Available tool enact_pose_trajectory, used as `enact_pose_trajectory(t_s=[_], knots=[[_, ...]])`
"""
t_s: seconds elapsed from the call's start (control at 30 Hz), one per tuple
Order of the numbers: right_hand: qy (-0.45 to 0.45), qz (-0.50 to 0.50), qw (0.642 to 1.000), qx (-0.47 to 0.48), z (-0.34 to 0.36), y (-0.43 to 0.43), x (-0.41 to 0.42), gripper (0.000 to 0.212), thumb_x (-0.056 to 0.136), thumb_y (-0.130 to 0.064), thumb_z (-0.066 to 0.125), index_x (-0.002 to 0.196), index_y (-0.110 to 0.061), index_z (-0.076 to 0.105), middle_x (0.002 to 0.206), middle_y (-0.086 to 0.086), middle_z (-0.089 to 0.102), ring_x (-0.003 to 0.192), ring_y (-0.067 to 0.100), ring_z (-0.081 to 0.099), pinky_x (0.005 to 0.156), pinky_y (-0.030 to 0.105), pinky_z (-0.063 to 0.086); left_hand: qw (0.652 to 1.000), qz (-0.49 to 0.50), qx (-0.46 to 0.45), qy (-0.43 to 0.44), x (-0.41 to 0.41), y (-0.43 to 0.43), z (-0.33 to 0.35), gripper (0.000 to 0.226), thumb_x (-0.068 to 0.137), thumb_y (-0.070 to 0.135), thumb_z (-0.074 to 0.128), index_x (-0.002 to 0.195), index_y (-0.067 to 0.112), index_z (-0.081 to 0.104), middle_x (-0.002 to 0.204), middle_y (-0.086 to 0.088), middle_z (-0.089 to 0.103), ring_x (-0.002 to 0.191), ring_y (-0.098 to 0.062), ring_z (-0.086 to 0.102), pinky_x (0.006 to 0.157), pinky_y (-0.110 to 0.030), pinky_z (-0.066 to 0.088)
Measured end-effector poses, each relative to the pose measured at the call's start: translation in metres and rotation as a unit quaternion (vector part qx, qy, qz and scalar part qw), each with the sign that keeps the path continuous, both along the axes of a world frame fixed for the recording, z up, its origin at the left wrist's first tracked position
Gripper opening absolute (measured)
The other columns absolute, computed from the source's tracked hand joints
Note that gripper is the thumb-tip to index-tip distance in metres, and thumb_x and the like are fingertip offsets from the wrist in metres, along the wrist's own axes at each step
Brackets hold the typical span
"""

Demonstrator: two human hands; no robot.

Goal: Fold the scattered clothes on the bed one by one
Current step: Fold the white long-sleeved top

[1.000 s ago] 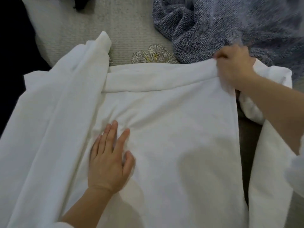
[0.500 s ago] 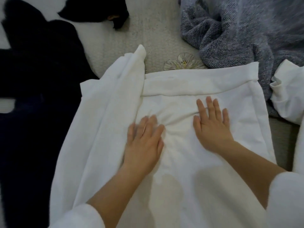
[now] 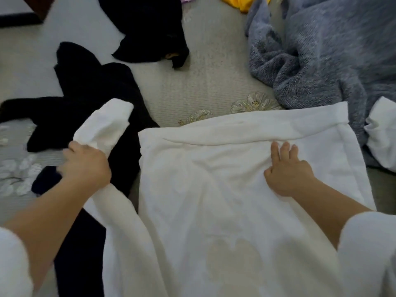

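Observation:
A white sweatshirt (image 3: 214, 200) lies spread on the bed in front of me, its hem band at the far edge. My left hand (image 3: 85, 166) grips the white sleeve (image 3: 105, 123) near its cuff and holds it out to the left, over a black garment. My right hand (image 3: 287, 170) rests on the sweatshirt's body on the right, just below the hem band, its fingertips pressing into the cloth. The other white sleeve (image 3: 381, 136) lies off to the right.
A black garment (image 3: 90, 97) sprawls to the left, partly under the held sleeve. Another black piece (image 3: 150, 31) lies at the back. A grey knit sweater (image 3: 321, 52) is heaped at the back right, a yellow cloth (image 3: 242, 3) beyond it. The floral bedspread (image 3: 192, 88) shows between them.
My left hand left the sweatshirt's body, took hold of the left sleeve and pulled it out to the left. My right hand moved right and farther up. The view shifted, showing more of the bed.

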State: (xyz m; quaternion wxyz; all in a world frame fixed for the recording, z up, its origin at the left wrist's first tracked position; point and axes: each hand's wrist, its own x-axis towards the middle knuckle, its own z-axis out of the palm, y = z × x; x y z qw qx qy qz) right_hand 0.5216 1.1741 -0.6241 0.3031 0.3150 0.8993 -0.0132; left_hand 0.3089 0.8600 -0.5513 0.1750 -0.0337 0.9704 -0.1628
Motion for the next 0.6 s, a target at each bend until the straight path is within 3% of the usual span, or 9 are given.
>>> enact_pose_trajectory(t_s=[0.07,0.1,0.17,0.23,0.33,0.43,0.47,0.53,0.6], knots=[[-0.013,0.005,1.0,0.003,0.004,0.001,-0.004,0.067,0.099,-0.035,0.021,0.151,-0.007,-0.011,0.159,0.014,-0.003,0.146,0.035,0.002,0.111,0.044,0.029,0.994,0.087,-0.031,-0.051,-0.004,-0.002,0.009,0.052,0.09,0.025,0.06,0.132,0.0,0.045,0.153,-0.025,0.009,0.139,-0.041,0.015,0.108,-0.057,0.025],[-0.012,0.011,1.0,0.003,0.007,0.002,-0.007,0.068,0.098,-0.036,0.024,0.151,-0.007,-0.008,0.158,0.014,0.002,0.144,0.035,0.008,0.109,0.044,0.03,0.998,0.038,-0.025,-0.034,-0.004,0.005,0.009,0.046,0.088,0.024,0.061,0.126,0.001,0.05,0.153,-0.026,0.01,0.14,-0.04,0.013,0.107,-0.059,0.023],[0.023,0.032,0.999,-0.005,0.011,0.01,-0.011,0.066,0.095,-0.038,0.034,0.149,-0.007,0.009,0.15,0.013,0.021,0.135,0.032,0.025,0.101,0.041,0.035,0.988,-0.126,0.046,0.074,-0.003,0.021,-0.001,0.035,0.082,0.017,0.061,0.108,-0.004,0.055,0.136,-0.03,0.035,0.125,-0.042,0.031,0.093,-0.06,0.033],[0.13,0.007,0.991,-0.029,0.017,0.027,-0.011,0.051,0.092,-0.034,0.043,0.137,-0.011,0.032,0.13,0.011,0.042,0.119,0.031,0.044,0.089,0.04,0.042,0.965,-0.155,0.173,0.122,-0.001,0.039,-0.015,0.033,0.087,0.023,0.055,0.103,-0.006,0.053,0.113,-0.03,0.049,0.103,-0.043,0.046,0.077,-0.053,0.041],[0.344,-0.177,0.922,-0.003,0.025,0.065,-0.008,0.044,0.092,-0.026,0.047,0.131,-0.008,0.037,0.104,0.017,0.057,0.098,0.038,0.057,0.07,0.037,0.037,0.95,0.084,0.3,-0.005,-0.012,0.064,-0.035,0.057,0.097,0.041,0.041,0.121,-0.01,0.048,0.117,-0.03,0.056,0.106,-0.044,0.053,0.085,-0.045,0.043],[0.427,-0.36,0.829,0.024,0.033,0.101,-0.011,0.049,0.092,-0.026,0.05,0.131,-0.002,0.033,0.114,0.026,0.058,0.102,0.043,0.058,0.081,0.043,0.041,0.859,0.248,0.447,-0.003,-0.025,0.066,-0.043,0.037,0.089,0.023,0.06,0.108,-0.009,0.059,0.101,-0.026,0.062,0.091,-0.035,0.058,0.083,-0.042,0.047],[0.431,-0.395,0.811,0.012,0.032,0.112,-0.014,0.048,0.091,-0.027,0.051,0.128,-0.001,0.036,0.118,0.026,0.057,0.098,0.04,0.061,0.085,0.045,0.044,0.851,0.26,0.457,0.0,-0.026,0.066,-0.041,0.034,0.085,0.019,0.065,0.103,-0.009,0.061,0.09,-0.022,0.062,0.083,-0.032,0.057,0.078,-0.041,0.048],[0.44,-0.438,0.783,-0.028,0.03,0.126,-0.02,0.041,0.089,-0.025,0.051,0.122,-0.001,0.045,0.101,0.022,0.065,0.06,0.026,0.067,0.066,0.037,0.055,0.895,0.192,0.402,0.001,-0.03,0.063,-0.036,0.029,0.083,0.021,0.07,0.09,-0.007,0.065,0.079,-0.02,0.064,0.075,-0.032,0.059,0.074,-0.039,0.049],[0.44,-0.457,0.77,-0.069,0.024,0.134,-0.024,0.036,0.087,-0.018,0.048,0.118,0.001,0.053,0.073,0.013,0.067,0.031,0.013,0.056,0.038,0.022,0.046,0.938,0.092,0.334,-0.012,-0.037,0.06,-0.029,0.027,0.085,0.026,0.069,0.075,0.001,0.068,0.07,-0.015,0.068,0.068,-0.031,0.065,0.068,-0.036,0.05]])
